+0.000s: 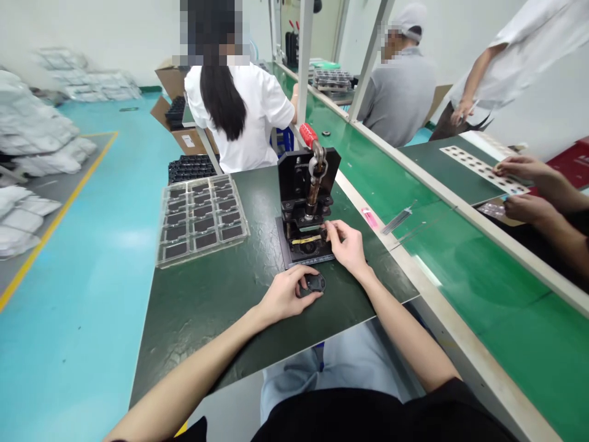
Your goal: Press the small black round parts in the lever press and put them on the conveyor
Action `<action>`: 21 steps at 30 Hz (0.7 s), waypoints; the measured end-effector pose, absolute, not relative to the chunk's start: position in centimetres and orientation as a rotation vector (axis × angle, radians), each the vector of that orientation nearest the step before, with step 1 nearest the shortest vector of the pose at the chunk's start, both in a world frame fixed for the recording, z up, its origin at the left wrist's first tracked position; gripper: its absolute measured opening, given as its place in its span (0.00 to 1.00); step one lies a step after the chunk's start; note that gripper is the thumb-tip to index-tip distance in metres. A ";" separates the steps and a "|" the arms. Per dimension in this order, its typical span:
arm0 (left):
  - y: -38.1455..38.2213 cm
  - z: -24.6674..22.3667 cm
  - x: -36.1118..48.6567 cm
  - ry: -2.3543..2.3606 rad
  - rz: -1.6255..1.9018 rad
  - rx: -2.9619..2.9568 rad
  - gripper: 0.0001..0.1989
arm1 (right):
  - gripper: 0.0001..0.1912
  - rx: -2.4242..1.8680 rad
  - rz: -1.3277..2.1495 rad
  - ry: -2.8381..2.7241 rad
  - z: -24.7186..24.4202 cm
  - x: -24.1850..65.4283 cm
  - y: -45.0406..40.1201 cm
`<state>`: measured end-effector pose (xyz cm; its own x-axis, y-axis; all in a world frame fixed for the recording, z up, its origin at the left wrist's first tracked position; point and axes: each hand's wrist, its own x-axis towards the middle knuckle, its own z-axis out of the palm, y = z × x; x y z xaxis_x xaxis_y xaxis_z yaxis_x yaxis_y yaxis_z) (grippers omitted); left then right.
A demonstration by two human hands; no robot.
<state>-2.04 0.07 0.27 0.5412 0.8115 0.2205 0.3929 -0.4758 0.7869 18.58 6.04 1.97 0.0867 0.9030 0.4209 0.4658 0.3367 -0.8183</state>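
My left hand (291, 292) is curled round a round black plastic part (315, 282), thumb and fingers on its edges, just above or on the dark green table (216, 313). In front of it stands a black toggle press (309, 202) with a red handle (308, 134) pointing up. My right hand (346, 243) reaches to the right side of the press, its thumb and fingers pinched on a small dark piece (324, 234) that I cannot make out. A yellowish strip (306, 240) lies across the bed of the press.
A clear tray (202, 218) of flat black parts lies left of the press. A green conveyor (442, 239) with a pale rail runs along the right, a pink item (369, 217) on its edge. Co-workers sit ahead; another person's hands (529, 190) work across the conveyor.
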 end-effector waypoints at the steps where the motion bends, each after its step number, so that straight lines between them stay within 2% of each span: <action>1: 0.2 0.3 -2.0 0.970 0.777 2.082 0.18 | 0.27 -1.283 0.501 -1.543 2.0 18.6 6.1; 5: 0.7 0.2 -2.0 0.981 0.781 2.066 0.18 | 0.27 -1.296 0.507 -1.557 2.2 18.4 5.3; 9: 1.3 0.1 -2.1 0.972 0.834 2.066 0.17 | 0.21 -1.275 0.396 -1.660 4.7 19.6 -0.1; 13: 1.9 0.2 -2.5 0.953 0.849 2.076 0.18 | 0.17 -1.411 0.030 -1.536 9.5 23.9 -9.2; 16: 3.0 -0.4 -3.2 0.977 0.845 2.102 0.21 | 0.17 -1.479 -0.424 -1.052 13.3 29.9 -15.7; 18: 4.0 -1.2 -3.6 1.002 0.824 2.107 0.27 | 0.22 -1.299 -0.782 -0.685 15.7 35.1 -20.0; 21: 5.0 -2.3 -3.9 1.003 0.813 2.076 0.34 | 0.38 -1.138 -1.214 -0.368 18.6 41.6 -26.8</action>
<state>-3.92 5.05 -2.27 0.5071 0.8290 0.2358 0.4021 -0.4696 0.7860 41.64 -26.80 18.59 0.3719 -0.5429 0.7529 0.8695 -0.0803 -0.4874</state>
